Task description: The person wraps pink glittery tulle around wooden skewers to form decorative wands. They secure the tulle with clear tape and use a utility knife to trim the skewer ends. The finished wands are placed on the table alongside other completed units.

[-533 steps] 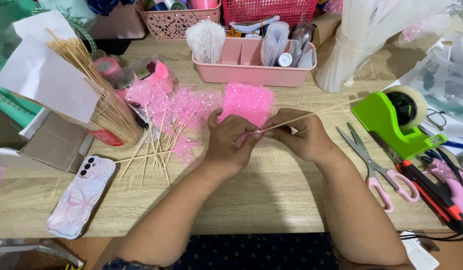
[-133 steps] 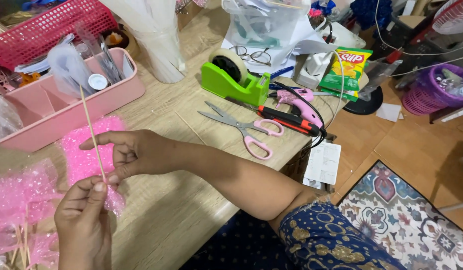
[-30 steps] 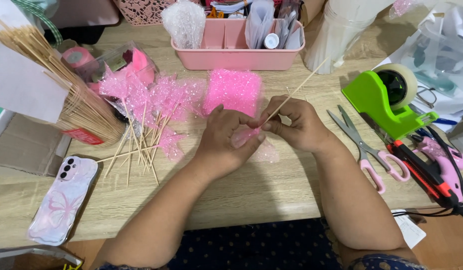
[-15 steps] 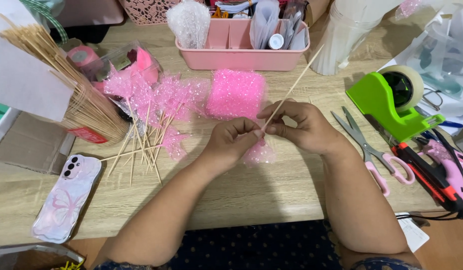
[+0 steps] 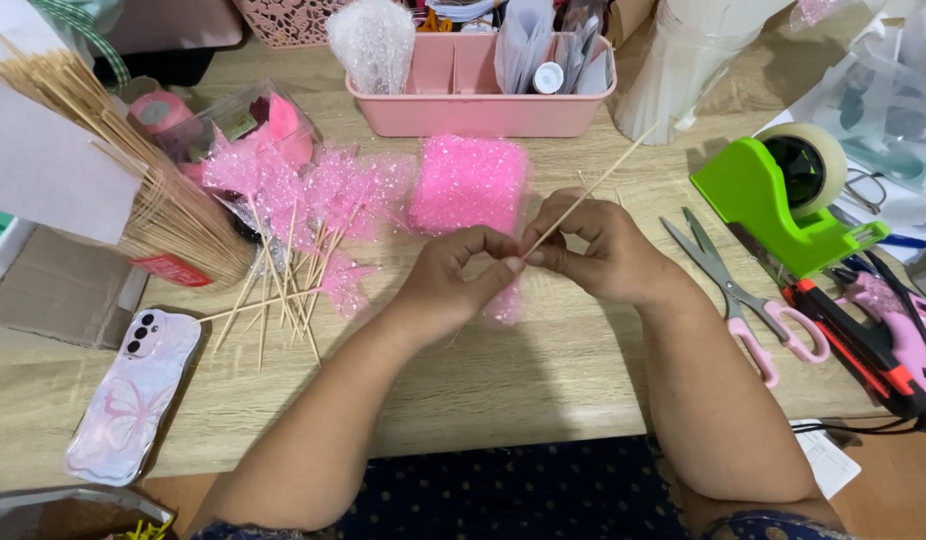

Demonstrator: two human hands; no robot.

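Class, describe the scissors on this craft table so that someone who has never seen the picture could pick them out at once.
Start at the wooden table and find the bright green tape dispenser on its right side. Just left of it, beside the person's right hand, lie the scissors, blades pointing away. Their pale pink handle loops and bare metal blades set them apart from the pink glue gun further right.

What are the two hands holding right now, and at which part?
Both the left hand and right hand pinch the lower end of a thin wooden skewer, where a piece of pink glittery material hangs below the fingers.
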